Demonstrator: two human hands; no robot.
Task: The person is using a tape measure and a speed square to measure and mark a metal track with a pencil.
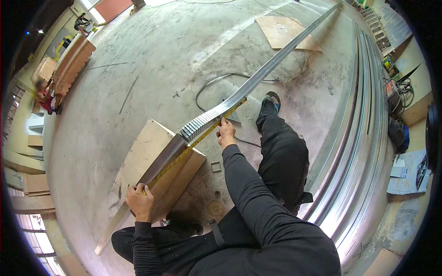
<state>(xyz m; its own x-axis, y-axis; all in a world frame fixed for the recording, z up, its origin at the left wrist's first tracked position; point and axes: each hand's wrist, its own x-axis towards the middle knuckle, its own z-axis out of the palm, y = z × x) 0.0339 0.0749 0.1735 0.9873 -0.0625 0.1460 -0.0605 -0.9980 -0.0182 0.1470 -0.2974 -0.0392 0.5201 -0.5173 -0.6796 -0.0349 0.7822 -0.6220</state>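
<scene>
A long metal channel [271, 64] runs from the far right down toward me, with a row of slits [201, 124] cut across its bent part. A yellow measuring tape [171, 165] is stretched along its near side. My left hand [139, 202] is closed around the tape at the channel's lower end; its fingertips are partly hidden. Near the slit part, my right hand [226, 134] pinches the tape against the channel's side. Beneath the lower part of the channel stands a plywood box [182, 184].
Several long metal profiles [354, 184] lie on the floor at right. A black cable [207, 85] curls behind the channel, near a plywood sheet [278, 30]. My sandaled foot [271, 102] is beside the channel. Two people are at far left, near a brown scalloped panel [76, 57].
</scene>
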